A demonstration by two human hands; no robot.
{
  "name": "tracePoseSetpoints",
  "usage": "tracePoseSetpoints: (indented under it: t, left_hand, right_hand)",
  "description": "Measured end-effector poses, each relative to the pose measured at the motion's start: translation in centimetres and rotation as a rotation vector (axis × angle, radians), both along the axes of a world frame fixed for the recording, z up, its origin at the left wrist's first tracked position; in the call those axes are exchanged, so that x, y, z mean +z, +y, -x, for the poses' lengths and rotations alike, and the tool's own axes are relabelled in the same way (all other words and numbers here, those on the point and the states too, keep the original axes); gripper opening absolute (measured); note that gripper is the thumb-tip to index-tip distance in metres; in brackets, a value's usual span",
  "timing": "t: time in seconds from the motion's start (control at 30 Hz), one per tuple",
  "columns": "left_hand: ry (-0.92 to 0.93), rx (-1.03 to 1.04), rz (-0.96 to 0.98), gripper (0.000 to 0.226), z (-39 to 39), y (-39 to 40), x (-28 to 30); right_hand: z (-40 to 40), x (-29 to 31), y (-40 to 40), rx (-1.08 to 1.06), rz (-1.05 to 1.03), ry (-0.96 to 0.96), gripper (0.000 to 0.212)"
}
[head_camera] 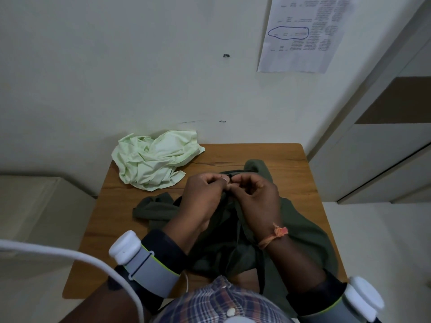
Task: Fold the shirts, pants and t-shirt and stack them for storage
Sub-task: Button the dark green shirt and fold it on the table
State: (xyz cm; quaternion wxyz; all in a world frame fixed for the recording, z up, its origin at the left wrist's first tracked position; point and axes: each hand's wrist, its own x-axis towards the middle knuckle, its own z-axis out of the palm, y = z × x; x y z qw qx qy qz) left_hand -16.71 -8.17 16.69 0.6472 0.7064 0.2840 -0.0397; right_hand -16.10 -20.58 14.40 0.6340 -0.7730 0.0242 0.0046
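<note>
Both hands, left (205, 194) and right (255, 197), pinching the dark green shirt (300, 231) at its placket: best fastened flat on the table (268, 155) before folding.

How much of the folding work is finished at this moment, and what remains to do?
Nothing looks folded or stacked yet. In hand: the left hand and right hand both pinch a raised edge of the dark green cloth garment above the brown wooden table. Left to do: fold it, then the crumpled pale green cloth garment, and stack them.
</note>
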Motion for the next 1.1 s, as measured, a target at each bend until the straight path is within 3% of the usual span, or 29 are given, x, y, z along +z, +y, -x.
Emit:
tracePoseSetpoints:
  t: [0.1, 0.17, 0.33, 0.5, 0.6, 0.77, 0.9, 0.97, 1.1]
  left_hand:
    - [0.003, 0.021, 0.065, 0.007, -0.1, -0.1, 0.1]
    - [-0.048, -0.008, -0.001, 0.009, 0.0, -0.2, 0.0]
    - [-0.11, -0.083, -0.114, 0.008, 0.4, -0.2, -0.2]
    - [0.005, -0.053, 0.065, 0.008, 0.8, -0.4, -0.2]
    - [0.069, -0.01, 0.073, 0.007, 0.5, -0.8, -0.2]
    - [0.141, 0.054, 0.118, 0.01, 0.2, -0.8, -0.3]
    - [0.194, 0.061, 0.194, 0.012, -0.4, -0.5, -0.1]
    - [0.167, 0.033, 0.089, 0.013, -0.5, -0.6, 0.1]
    - [-0.001, -0.11, -0.281, 0.01, -0.3, -1.0, -0.2]
  right_hand:
    - [0.3, 0.4, 0.3, -0.074, -0.232, 0.095, 0.009]
    - [0.2, 0.5, 0.5, -0.112, -0.242, 0.091, 0.004]
    - [0.1, 0.2, 0.2, -0.072, 0.068, -0.015, 0.004]
    - [0.3, -0.6, 0.3, 0.038, 0.408, -0.173, 0.004]
    - [0.2, -0.6, 0.3, 0.052, 0.468, -0.198, 0.003]
    - [0.4, -0.8, 0.5, 0.043, 0.441, -0.158, 0.004]
    - [0.4, -0.2, 0.5, -0.038, 0.137, 0.027, 0.005]
    - [0.2, 0.0, 0.5, -0.072, 0.029, 0.077, 0.007]
    - [0.5, 0.0, 0.6, -0.098, 0.208, 0.014, 0.015]
